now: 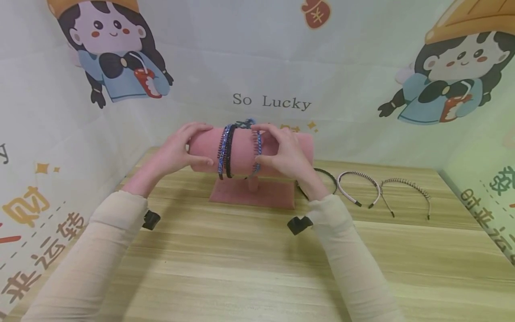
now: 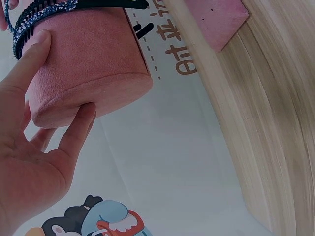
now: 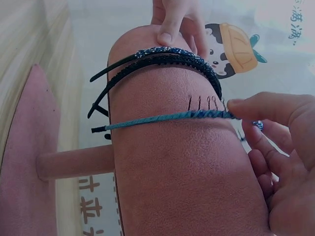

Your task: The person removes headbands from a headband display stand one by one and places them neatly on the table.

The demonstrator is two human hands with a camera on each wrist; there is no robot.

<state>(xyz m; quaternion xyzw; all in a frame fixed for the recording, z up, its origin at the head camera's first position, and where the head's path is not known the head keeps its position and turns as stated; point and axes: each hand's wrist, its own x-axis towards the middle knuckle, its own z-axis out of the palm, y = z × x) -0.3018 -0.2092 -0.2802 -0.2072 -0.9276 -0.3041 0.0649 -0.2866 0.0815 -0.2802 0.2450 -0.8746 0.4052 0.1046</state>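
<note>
A pink plush headband stand [image 1: 241, 154], a horizontal roll on a post and flat base, stands on the table. My left hand [image 1: 177, 147] grips the roll's left end, thumb on the front. Close beside that thumb, a blue glittery headband [image 1: 221, 156] and a black headband [image 1: 229, 154] sit side by side around the roll. My right hand [image 1: 283, 150] pinches a light-blue wrapped headband [image 3: 157, 119] with comb teeth, thumb in front and fingers behind. This headband lies over the roll near its middle, to the right of the other two.
On the wooden table [image 1: 249, 259], right of the stand, lie a black headband [image 1: 333, 179], a white headband [image 1: 344, 190] and a thin toothed headband [image 1: 427, 197]. A printed cloth [image 1: 265, 62] rises behind and at both sides.
</note>
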